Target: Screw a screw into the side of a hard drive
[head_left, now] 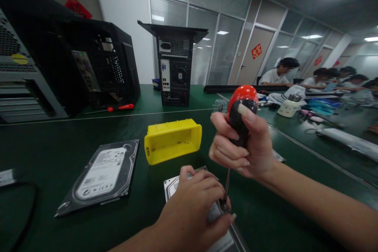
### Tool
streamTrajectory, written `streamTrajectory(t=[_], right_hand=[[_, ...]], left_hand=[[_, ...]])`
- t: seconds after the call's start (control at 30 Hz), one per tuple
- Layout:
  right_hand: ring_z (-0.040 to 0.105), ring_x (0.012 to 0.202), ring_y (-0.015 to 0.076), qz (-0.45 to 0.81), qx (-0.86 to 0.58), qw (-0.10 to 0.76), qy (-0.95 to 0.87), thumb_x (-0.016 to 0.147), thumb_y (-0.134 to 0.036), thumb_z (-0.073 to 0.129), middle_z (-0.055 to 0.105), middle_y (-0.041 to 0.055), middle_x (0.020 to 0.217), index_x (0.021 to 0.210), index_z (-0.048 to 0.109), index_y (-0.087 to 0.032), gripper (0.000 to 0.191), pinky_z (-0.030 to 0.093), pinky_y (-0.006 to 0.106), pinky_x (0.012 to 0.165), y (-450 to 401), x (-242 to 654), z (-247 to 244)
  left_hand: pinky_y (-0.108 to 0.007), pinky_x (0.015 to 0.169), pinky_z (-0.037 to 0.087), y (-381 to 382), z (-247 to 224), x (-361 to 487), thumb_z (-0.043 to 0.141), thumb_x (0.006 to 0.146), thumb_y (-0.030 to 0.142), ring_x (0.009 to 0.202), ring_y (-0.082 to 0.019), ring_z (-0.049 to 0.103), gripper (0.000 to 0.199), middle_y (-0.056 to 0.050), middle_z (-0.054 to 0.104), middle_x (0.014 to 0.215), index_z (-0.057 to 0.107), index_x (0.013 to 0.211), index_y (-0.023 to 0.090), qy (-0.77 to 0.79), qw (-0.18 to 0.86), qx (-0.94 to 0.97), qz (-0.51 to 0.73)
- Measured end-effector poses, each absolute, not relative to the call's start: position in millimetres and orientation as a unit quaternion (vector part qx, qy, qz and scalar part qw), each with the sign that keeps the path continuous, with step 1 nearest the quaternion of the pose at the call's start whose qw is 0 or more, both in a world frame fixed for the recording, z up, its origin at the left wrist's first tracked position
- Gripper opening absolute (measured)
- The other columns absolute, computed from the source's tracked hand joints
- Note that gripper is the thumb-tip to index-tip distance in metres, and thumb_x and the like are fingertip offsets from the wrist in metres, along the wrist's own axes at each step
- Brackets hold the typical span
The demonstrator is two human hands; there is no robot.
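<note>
1. Red-and-black screwdriver (242,112), centre right: its shaft slopes down to the edge of the near hard drive (227,243); the tip is hard to make out among the left hand's fingertips.
2. Near hard drive, lower centre: much of its face and label is hidden by the left hand (189,208), and its lower end is cut off by the frame.
3. Partly shown: a dark cable (33,208) at lower left, cut off by the frame; small dark pieces in the yellow bin (173,143), too small to identify.
4. Right hand (248,141): fingers closed around the screwdriver handle, above and to the right of the near hard drive.
5. Left hand: fingers bent over the near hard drive, gripping its right edge beside the shaft; the drive lies beneath the palm.
6. Surroundings: a second hard drive (102,171) lies label up on the green counter (147,193), left of the bin; an upright computer case (175,69) stands behind.
</note>
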State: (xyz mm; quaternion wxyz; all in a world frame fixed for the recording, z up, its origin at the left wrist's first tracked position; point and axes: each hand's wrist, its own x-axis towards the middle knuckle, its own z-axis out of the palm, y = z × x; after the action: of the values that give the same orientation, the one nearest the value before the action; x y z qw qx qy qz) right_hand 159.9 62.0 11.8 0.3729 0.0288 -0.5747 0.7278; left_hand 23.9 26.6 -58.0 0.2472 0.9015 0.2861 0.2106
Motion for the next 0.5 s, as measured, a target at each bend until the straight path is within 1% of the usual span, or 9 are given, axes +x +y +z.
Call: streamTrajectory(t=[0.3, 0.5], right_hand=[[0.013, 0.029, 0.0009, 0.742, 0.031, 0.379, -0.552, 0.092, -0.045, 0.033, 0.015, -0.0087, 0.041, 0.068, 0.018, -0.013, 0.043, 0.011, 0.012, 0.033, 65.9, 163.1, 10.4], [0.013, 0.028, 0.0005, 0.742, 0.043, 0.374, -0.555, 0.092, -0.046, 0.03, 0.015, -0.009, 0.041, 0.068, 0.018, -0.013, 0.043, 0.013, 0.011, 0.034, 68.4, 163.7, 8.1]], left_hand=[[-0.038, 0.086, 0.019, 28.1, -60.0, 24.5, 0.064, 0.08, 0.028, 0.098, -0.019, 0.051, 0.01, 0.006, 0.062, 0.093, 0.058, 0.085, 0.024, 0.292, 0.249, 0.899, 0.211], [-0.038, 0.086, 0.019, 27.5, -60.9, 23.9, 0.063, 0.081, 0.029, 0.098, -0.018, 0.051, 0.009, 0.007, 0.061, 0.092, 0.057, 0.086, 0.024, 0.29, 0.245, 0.901, 0.213]])
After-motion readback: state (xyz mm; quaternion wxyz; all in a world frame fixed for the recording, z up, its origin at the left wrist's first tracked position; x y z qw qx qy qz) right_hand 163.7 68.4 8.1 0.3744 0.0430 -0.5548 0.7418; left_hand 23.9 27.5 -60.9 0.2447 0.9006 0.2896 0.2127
